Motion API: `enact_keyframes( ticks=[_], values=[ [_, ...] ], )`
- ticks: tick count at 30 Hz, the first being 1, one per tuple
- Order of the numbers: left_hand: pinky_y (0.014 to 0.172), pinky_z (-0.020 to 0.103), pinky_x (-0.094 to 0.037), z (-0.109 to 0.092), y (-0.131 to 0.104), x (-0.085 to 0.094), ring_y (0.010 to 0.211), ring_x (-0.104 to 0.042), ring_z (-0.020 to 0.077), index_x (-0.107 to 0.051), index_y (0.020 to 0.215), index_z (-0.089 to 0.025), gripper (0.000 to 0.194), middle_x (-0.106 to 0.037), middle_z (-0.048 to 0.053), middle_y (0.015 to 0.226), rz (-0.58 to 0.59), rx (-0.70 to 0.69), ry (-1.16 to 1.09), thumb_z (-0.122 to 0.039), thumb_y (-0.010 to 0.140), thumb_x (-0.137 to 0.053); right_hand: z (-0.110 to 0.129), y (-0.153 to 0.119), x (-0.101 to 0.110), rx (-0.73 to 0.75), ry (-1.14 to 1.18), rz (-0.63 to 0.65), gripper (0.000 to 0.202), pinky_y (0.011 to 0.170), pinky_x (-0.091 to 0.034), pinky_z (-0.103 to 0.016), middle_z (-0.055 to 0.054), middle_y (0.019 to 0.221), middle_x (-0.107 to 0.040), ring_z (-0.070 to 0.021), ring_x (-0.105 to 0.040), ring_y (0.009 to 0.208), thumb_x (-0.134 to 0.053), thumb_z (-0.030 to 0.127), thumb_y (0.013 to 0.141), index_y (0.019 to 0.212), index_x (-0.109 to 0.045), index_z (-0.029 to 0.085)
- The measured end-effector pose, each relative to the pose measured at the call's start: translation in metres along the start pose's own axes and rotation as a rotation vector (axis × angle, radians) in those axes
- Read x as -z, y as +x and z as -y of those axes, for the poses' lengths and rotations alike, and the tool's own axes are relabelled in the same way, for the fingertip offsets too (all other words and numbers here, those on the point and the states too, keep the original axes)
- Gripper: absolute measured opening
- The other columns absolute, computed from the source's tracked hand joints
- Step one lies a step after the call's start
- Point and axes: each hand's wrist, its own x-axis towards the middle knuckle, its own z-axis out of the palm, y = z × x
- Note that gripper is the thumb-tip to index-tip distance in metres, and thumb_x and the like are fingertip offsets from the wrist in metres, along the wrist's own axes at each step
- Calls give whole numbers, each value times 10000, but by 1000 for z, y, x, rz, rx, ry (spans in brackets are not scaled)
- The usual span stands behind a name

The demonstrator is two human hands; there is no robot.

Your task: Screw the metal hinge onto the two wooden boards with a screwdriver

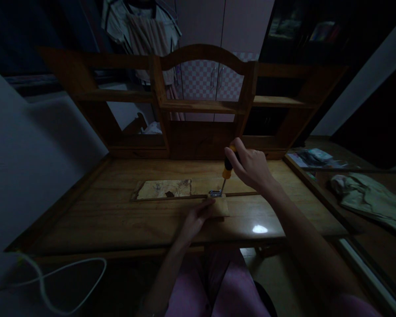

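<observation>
Right hand (252, 165), fingers wrapped round the driver (227, 169), seems to work the fitting (215, 193); left hand (195, 219), opening unclear, touches the block (220, 208), which needs steadying.

the head view looks forward and down over the nearby desk (119, 224)

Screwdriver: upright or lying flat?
Upright, tilted a little: the right grip has the screwdriver by its top end, and the shaft points down toward the metal piece.

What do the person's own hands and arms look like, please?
The left hand and right hand wear no gloves, and both forearms are bare. A pinkish sleeve shows on the right, near the picture's bottom edge; finer details are too dim to tell.
</observation>
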Motion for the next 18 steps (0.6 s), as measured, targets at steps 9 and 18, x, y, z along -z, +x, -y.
enact_keyframes(
  ticks=[9,18],
  values=[
    [1209,472,-320,-6,-1,-2,1320,-564,282,-732,1202,-253,356,-672,39,1327,-3,7,14,-330,861,-665,-3,1,-4,156,338,-68,259,819,-473,-307,-95,1148,-650,-197,-646,960,-409,321,1033,1201,-561,196],
    [1197,474,-334,-3,-2,-1,1301,-578,280,-734,1195,-267,332,-683,34,1314,-17,-24,41,-339,884,-644,2,-1,3,133,270,38,263,812,-482,-334,-91,1131,-664,-223,-656,924,-418,353,1014,1192,-542,205]
  ],
)
